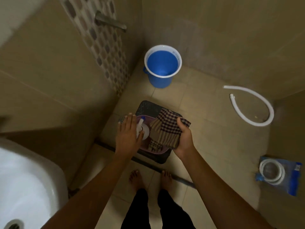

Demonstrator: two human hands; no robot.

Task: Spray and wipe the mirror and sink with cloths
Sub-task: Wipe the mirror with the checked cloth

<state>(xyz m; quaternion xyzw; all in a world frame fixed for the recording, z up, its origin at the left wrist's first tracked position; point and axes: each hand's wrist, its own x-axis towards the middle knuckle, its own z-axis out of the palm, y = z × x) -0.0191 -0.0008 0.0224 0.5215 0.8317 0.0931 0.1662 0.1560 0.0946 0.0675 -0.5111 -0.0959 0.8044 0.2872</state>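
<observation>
A pink basin [158,151] rests on a dark stool [149,107] on the bathroom floor. Inside it stands a white spray bottle [143,128] with a blue-tipped nozzle, and a second checked cloth [154,146] lies at the bottom. My left hand [127,135] reaches over the bottle, fingers spread and touching its side; no closed grip is visible. My right hand [184,138] holds a folded brown-and-purple checked cloth [166,128] just above the basin. The white sink [24,184] fills the lower left corner. The mirror is out of view.
A blue bucket [162,66] holding water stands in the far corner under a wall tap [109,22]. A white hose [252,104] curls on the floor at right. A blue packet with a coiled hose [279,175] lies at the far right. My bare feet [151,178] stand behind the stool.
</observation>
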